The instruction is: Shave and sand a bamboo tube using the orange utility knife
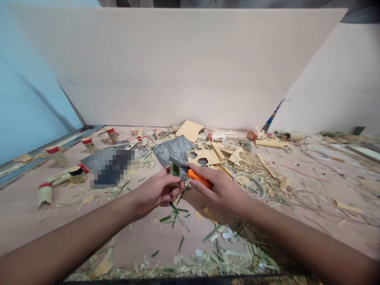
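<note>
My left hand [166, 187] is closed around a short green piece of bamboo [174, 169], gripped between thumb and fingers. In my right hand [218, 186] is an orange utility knife [199, 178], its dark blade [177, 161] pointing left and lying against or just in front of the bamboo's upper part. The two hands are close together over the middle of the board. Green shavings [175, 215] lie on the surface below them. A sheet of dark grey sandpaper-like material [172, 149] rests just beyond the hands.
Several bamboo tubes with red ends, one of them standing [45, 194], are at the left. A roll of tape [261, 186] lies right of my right hand. Yellow paper with cut-out holes [211, 155] and heaps of shavings spread behind. A large pale panel [184, 67] leans at the back.
</note>
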A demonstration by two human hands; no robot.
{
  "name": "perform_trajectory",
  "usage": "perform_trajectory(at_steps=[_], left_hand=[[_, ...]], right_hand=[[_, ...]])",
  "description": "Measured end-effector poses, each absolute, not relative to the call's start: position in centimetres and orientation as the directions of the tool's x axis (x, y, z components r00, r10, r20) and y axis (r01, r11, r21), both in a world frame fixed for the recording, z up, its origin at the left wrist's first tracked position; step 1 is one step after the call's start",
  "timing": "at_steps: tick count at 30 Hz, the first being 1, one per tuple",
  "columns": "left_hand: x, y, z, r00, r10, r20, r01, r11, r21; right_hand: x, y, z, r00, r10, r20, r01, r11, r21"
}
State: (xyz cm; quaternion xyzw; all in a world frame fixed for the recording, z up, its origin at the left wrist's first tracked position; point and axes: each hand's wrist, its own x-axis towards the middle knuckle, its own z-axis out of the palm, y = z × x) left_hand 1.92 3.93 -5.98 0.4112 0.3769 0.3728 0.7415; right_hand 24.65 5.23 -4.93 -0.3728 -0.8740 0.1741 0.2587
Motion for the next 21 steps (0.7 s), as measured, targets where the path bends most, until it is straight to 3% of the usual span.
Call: perform_trajectory(at_steps=[5,14,21], left_hand=[[2.1,3.8,-6.3,0.41,0.882,-0.233,-0.215,0.342,0.915],[2.2,4.1,-7.2,0.44,0.886,-0.146,-0.124,0.221,0.967],[2.2,4.0,-7.2,0.445,0.882,-0.154,-0.212,0.271,0.939]], right_hand=[[25.0,5.4,-5.1,-0.61,0.726,0.316,0.564,0.679,-0.47],[25.0,5.4,-6.0,-0.678,0.687,0.261,0.632,0.727,-0.27],[24.8,5.1,-6.3,-0.746,0.62,0.245,0.53,0.774,-0.346]])
